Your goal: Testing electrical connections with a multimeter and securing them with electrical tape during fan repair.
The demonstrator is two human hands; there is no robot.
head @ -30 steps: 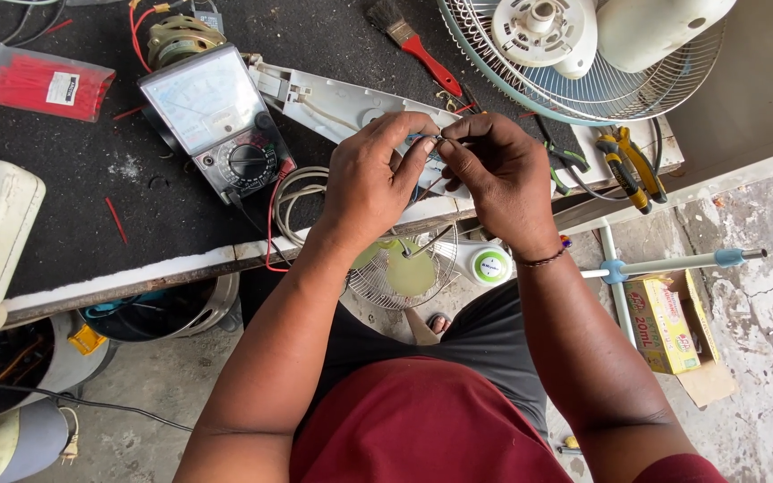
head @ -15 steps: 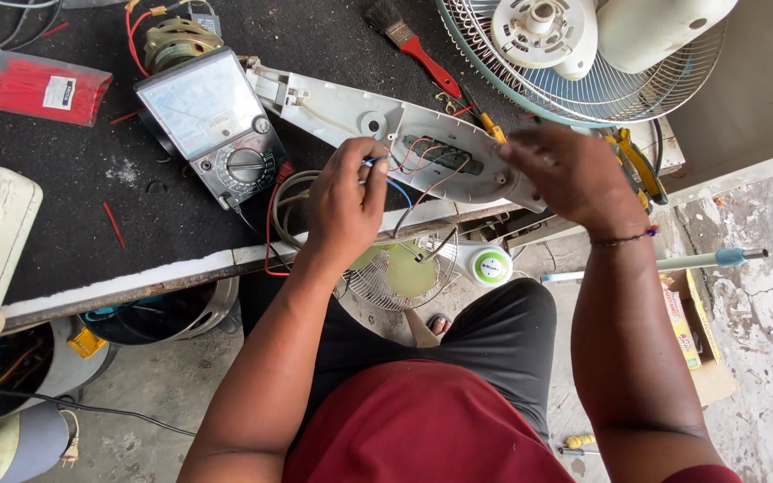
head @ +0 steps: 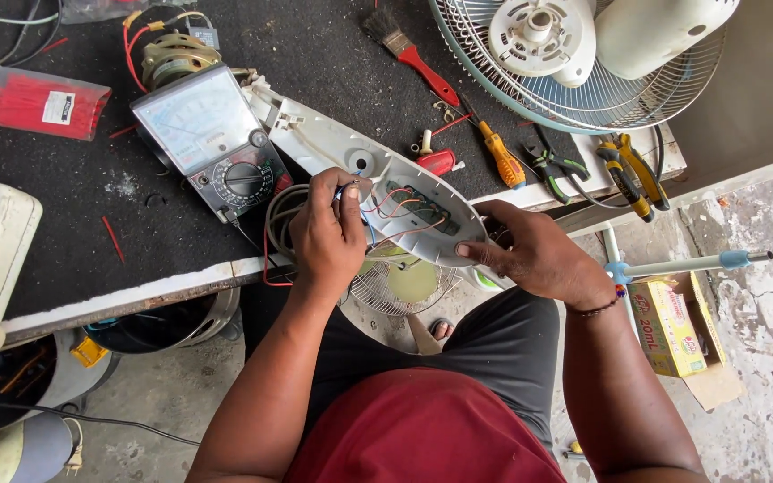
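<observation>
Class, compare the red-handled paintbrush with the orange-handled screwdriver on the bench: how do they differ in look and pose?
The paintbrush has a red handle and dark bristles; the screwdriver has an orange handle and a thin metal shaft. The paintbrush lies farther up the bench, toward the fan guard; the screwdriver lies nearer the bench edge, beside the pliers. Both lie flat on the dark mat, slanting the same way, and neither hand touches them.
</observation>
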